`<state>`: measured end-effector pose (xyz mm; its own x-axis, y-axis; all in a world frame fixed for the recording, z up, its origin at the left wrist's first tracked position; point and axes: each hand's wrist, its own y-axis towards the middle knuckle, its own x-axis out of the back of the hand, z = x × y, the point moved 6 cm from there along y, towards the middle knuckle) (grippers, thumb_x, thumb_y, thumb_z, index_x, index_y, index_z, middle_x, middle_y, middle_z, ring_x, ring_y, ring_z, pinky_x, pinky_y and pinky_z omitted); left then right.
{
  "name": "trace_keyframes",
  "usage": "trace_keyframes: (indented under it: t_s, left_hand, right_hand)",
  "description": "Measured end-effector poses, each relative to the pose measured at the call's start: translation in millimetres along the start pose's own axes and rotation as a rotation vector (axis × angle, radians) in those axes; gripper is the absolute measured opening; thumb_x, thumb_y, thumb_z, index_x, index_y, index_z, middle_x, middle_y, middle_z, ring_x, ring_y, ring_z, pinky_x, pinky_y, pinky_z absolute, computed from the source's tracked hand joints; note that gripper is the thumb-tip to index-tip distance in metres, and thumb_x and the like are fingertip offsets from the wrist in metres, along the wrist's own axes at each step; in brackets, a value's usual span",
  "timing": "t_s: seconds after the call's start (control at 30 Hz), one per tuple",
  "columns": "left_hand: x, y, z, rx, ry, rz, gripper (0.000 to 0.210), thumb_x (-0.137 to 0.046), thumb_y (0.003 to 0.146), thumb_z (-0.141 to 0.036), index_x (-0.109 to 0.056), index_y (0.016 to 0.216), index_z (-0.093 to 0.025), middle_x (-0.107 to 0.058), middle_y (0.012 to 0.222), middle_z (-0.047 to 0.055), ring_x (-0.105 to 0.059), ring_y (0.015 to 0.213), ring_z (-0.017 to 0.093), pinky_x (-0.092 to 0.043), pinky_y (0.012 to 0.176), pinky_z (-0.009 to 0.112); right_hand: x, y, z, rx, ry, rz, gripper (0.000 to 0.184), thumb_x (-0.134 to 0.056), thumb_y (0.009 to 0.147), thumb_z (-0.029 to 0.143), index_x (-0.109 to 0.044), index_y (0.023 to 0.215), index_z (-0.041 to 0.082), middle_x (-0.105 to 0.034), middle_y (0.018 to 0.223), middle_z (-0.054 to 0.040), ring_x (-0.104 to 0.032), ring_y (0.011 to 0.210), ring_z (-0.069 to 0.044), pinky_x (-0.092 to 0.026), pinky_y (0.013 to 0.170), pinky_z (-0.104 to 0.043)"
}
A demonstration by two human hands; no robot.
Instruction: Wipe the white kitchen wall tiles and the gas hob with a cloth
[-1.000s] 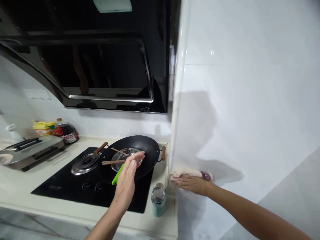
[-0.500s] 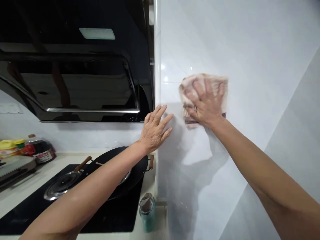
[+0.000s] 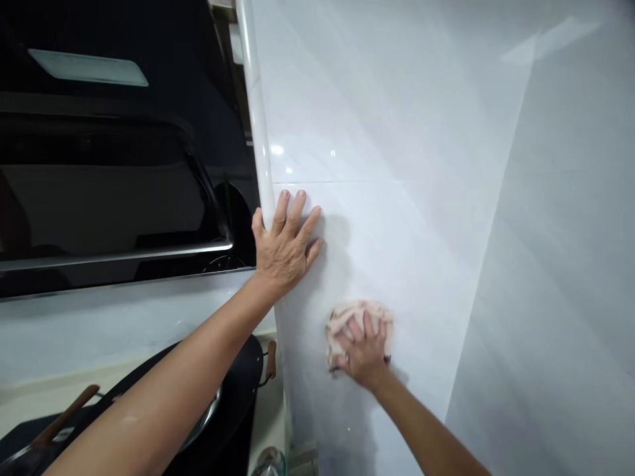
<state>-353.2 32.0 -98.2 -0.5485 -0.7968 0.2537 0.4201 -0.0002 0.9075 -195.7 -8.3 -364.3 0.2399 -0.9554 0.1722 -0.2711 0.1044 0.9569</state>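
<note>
My right hand (image 3: 366, 352) presses a crumpled pale pink cloth (image 3: 347, 316) against the white tiled wall (image 3: 421, 264), its fingers spread over it. The cloth and fingers are slightly smeared by motion. Part of the cloth lies hidden under the palm. Higher up and to the left, my left hand (image 3: 285, 248) rests at the rounded edge of the wall. Its fingers are spread and hold nothing; the thumb reaches around the edge trim (image 3: 258, 119).
A black range hood (image 3: 114, 165) fills the upper left, close beside my left hand. Below it, a black wok (image 3: 243, 377) with a wooden handle stands on the stove, partly behind my left forearm. A glass jar (image 3: 270, 461) is at the bottom edge.
My right hand has carried the cloth down the wall. My left hand has shifted onto the wall edge, its thumb now around the trim. The view has turned right.
</note>
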Motion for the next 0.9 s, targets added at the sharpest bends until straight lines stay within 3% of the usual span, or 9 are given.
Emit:
trace_keyframes:
  t_s: [0.1, 0.2, 0.3, 0.4, 0.5, 0.6, 0.7, 0.8, 0.9]
  left_hand:
    - [1.5, -0.4, 1.5, -0.01, -0.042, -0.028, 0.061, -0.057, 0.102, -0.047, -0.038, 0.159, -0.037, -0.028, 0.175, 0.003, -0.019, 0.165, 0.029, 0.004, 0.13, 0.062]
    - [3.3, 0.6, 3.2, 0.002, -0.077, -0.04, 0.061, -0.059, 0.1, -0.048, -0.04, 0.158, -0.038, -0.03, 0.174, 0.003, -0.021, 0.165, 0.031, 0.004, 0.13, 0.062]
    - [4.8, 1.6, 3.5, 0.028, -0.093, -0.018, 0.06, -0.059, 0.099, -0.049, -0.042, 0.156, -0.039, -0.03, 0.174, 0.004, -0.024, 0.164, 0.034, 0.004, 0.129, 0.066]
    - [6.5, 1.7, 2.8, 0.047, -0.091, 0.001, 0.062, -0.06, 0.098, -0.051, -0.042, 0.157, -0.04, -0.029, 0.175, 0.003, -0.023, 0.163, 0.037, 0.002, 0.129, 0.068]
    - [6.6, 0.9, 3.0, 0.047, -0.026, 0.014, 0.065, -0.06, 0.098, -0.051, -0.039, 0.159, -0.041, -0.026, 0.176, 0.002, -0.021, 0.164, 0.037, -0.002, 0.128, 0.068]
    - [4.9, -0.1, 5.0, 0.033, 0.071, 0.024, 0.071, -0.059, 0.099, -0.052, -0.032, 0.163, -0.041, -0.02, 0.177, 0.002, -0.019, 0.164, 0.038, -0.008, 0.127, 0.068]
    - [3.4, -0.4, 7.7, 0.027, 0.104, 0.022, 0.079, -0.062, 0.096, -0.054, -0.022, 0.164, -0.048, -0.011, 0.178, -0.006, -0.016, 0.165, 0.038, -0.009, 0.126, 0.07]
    - [4.5, 1.1, 7.4, 0.02, 0.116, 0.025, 0.086, -0.064, 0.093, -0.057, -0.015, 0.164, -0.053, -0.006, 0.178, -0.012, -0.015, 0.165, 0.037, -0.011, 0.126, 0.068]
    - [9.2, 4.4, 9.0, 0.051, 0.071, 0.024, 0.084, -0.065, 0.09, -0.06, -0.023, 0.162, -0.053, -0.012, 0.177, -0.015, -0.016, 0.165, 0.036, -0.009, 0.126, 0.065]
  right_hand:
    - [-14.4, -71.0, 25.2, -0.013, 0.012, 0.05, 0.028, -0.054, 0.095, 0.04, -0.075, 0.11, 0.027, -0.06, 0.132, -0.0094, -0.025, 0.153, -0.039, -0.005, 0.127, -0.063]
    - [-25.5, -108.5, 40.0, 0.008, 0.018, 0.069, 0.028, -0.057, 0.096, 0.042, -0.076, 0.114, 0.031, -0.063, 0.13, -0.0058, -0.03, 0.151, -0.036, -0.005, 0.128, -0.059]
    - [-26.9, -115.5, 39.0, 0.068, 0.07, 0.021, 0.028, -0.055, 0.101, 0.046, -0.076, 0.116, 0.036, -0.065, 0.13, -0.0004, -0.04, 0.145, -0.03, -0.008, 0.129, -0.056]
    - [-22.7, -99.4, 22.1, 0.182, 0.111, 0.032, 0.027, -0.053, 0.104, 0.048, -0.076, 0.115, 0.039, -0.062, 0.138, 0.0043, -0.044, 0.142, -0.026, -0.012, 0.128, -0.052]
    - [-11.0, -63.8, -18.0, 0.209, 0.036, 0.058, 0.03, -0.057, 0.1, 0.054, -0.075, 0.118, 0.038, -0.057, 0.145, 0.0019, -0.039, 0.146, -0.031, -0.015, 0.126, -0.057]
    - [12.5, -18.6, -85.8, 0.056, -0.078, 0.015, 0.04, -0.058, 0.096, 0.052, -0.071, 0.128, 0.033, -0.05, 0.152, -0.007, -0.03, 0.151, -0.039, -0.017, 0.123, -0.065]
    - [44.5, 14.9, -161.7, -0.128, -0.152, -0.121, 0.047, -0.05, 0.098, 0.044, -0.064, 0.138, 0.024, -0.039, 0.162, -0.0136, -0.024, 0.155, -0.042, -0.017, 0.123, -0.068]
    - [68.6, 25.6, -221.3, -0.241, -0.214, -0.222, 0.052, -0.045, 0.1, 0.043, -0.055, 0.146, 0.02, -0.037, 0.163, -0.0166, -0.023, 0.156, -0.041, -0.018, 0.122, -0.069]
    - [79.9, 12.6, -253.0, -0.303, -0.259, -0.275, 0.053, -0.042, 0.101, 0.042, -0.052, 0.148, 0.019, -0.038, 0.162, -0.0182, -0.027, 0.155, -0.04, -0.026, 0.12, -0.066]
